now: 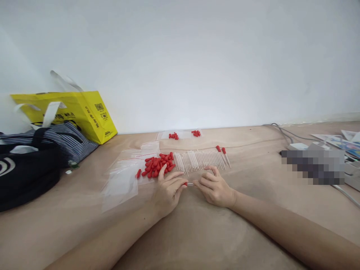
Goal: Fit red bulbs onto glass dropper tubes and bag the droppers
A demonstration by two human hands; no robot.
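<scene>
My left hand [168, 189] and my right hand [214, 187] meet at the middle of the tan table [197, 232]. Between their fingertips is a small clear tube [190, 184]; the left fingers pinch a red cap at its left end and the right fingers pinch the other end. Just beyond the left hand lies a heap of red rubber caps [156, 165]. A row of clear tubes [199, 159] lies side by side beyond both hands. Two tubes with red caps fitted [223, 153] lie at the row's right end.
Clear zip bags [123, 176] lie left of the caps. More red caps [184, 134] sit on plastic by the wall. A yellow bag [84, 112] and dark striped bags [30, 161] stand at the left. Cables, papers and a blurred object [313, 165] are at the right.
</scene>
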